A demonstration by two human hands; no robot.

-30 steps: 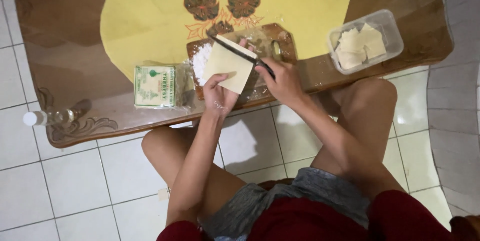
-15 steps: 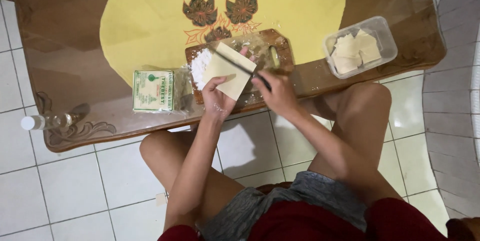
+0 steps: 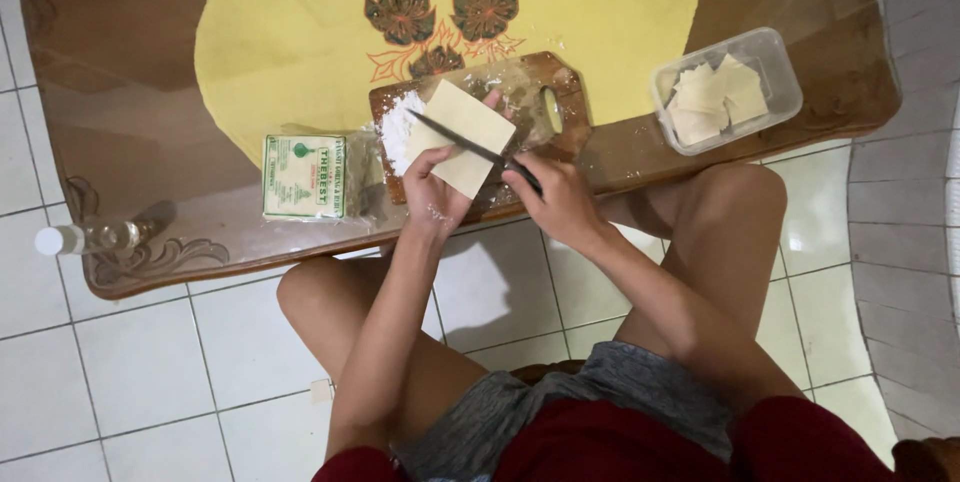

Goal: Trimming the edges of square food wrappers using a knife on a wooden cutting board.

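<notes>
Over the wooden cutting board [image 3: 560,92], the left hand [image 3: 432,192] is gripping a pale square dough sheet [image 3: 460,137], fingers curled at its lower left edge. Right hand [image 3: 555,197] is clenching a black-handled knife [image 3: 470,147], blade lying across the sheet, between both hands.

Even indoor light is falling from above, keeping the scene moderately bright with slightly warm colours. The glass-topped table [image 3: 150,72] is showing soft sheen along its left part and near edge rather than hard glare. Faint shadows are lying on the white floor tiles [image 3: 120,362] under the table edge and beside the legs. The picture is looking a little soft overall, with fine detail smeared; straight tile lines are bending slightly toward the right edge.
</notes>
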